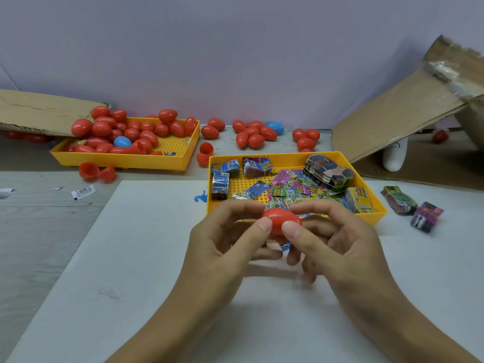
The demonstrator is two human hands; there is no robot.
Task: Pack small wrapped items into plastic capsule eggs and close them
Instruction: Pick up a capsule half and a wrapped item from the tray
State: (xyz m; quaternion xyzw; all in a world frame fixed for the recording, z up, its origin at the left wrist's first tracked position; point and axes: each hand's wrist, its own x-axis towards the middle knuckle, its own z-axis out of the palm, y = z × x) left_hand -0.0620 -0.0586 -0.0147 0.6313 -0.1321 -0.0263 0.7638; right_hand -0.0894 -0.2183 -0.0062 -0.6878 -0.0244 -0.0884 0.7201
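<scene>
- Two hands meet at the middle of the view, above a white board point(131, 258), holding one red egg point(281, 221) between them.
- The left hand point(222, 247) pinches the egg's left end with thumb and curled fingers; the right hand point(337, 244) pinches the right end the same way.
- The egg sits just in front of the near tray point(379, 205), a yellow tray of small bright wrapped packets point(288, 189).
- A scrap of blue wrapper point(284, 246) shows just under the egg. I cannot tell whether it is caught in the egg's seam or held loose beneath.
- Risk: if that wrapper lies in the seam, the halves will likely not snap shut, or may spring apart later.
- Risk: the egg is smooth and gripped only at its ends, so an uneven squeeze could shoot it out of the fingers and onto the board.
- Risk: pressing the halves out of line could leave the egg looking closed but not locked.
- Further back, a second yellow tray point(183, 158) holds a heap of red eggs, and more eggs point(255, 134) lie loose near the wall; a rolling egg could get lost among them.
</scene>
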